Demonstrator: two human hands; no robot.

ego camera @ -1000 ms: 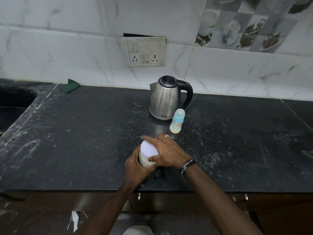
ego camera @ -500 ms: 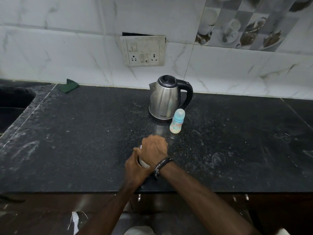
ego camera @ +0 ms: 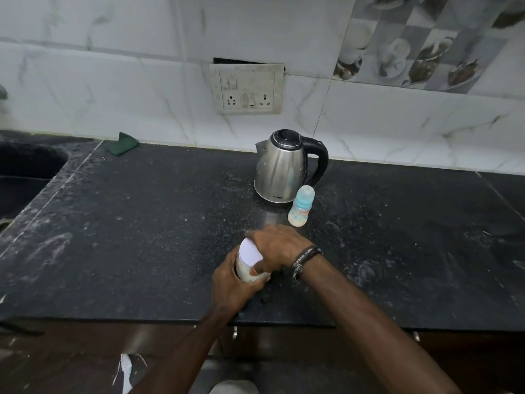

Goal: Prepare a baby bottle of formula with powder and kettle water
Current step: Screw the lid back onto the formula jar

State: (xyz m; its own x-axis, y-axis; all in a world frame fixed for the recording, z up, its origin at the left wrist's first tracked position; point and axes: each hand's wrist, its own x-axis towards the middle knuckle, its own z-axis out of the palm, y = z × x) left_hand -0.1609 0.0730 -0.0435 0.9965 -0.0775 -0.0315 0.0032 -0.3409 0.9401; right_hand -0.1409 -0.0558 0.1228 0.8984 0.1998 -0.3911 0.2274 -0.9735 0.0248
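Observation:
A small pale powder jar (ego camera: 247, 273) with a white lid (ego camera: 249, 253) stands on the black counter (ego camera: 142, 223) near its front edge. My left hand (ego camera: 230, 285) wraps around the jar's body from the left. From above and the right, my right hand (ego camera: 277, 245) clasps the lid, its fingers blurred. A baby bottle (ego camera: 301, 206) with a light blue cap stands upright behind my hands, apart from them. Just left of the bottle and farther back sits a steel kettle (ego camera: 279, 166) with a black handle and its lid down.
A wall socket plate (ego camera: 246, 89) hangs above the kettle. A green cloth (ego camera: 122, 143) lies at the back left against the tiled wall. A dark sink (ego camera: 25, 169) opens at the far left. Cabinet handles show below the counter edge.
My right hand has kept turning on the jar's lid: it swung over and hid the lid half a second ago, and now the white lid shows again. My left hand stays on the jar.

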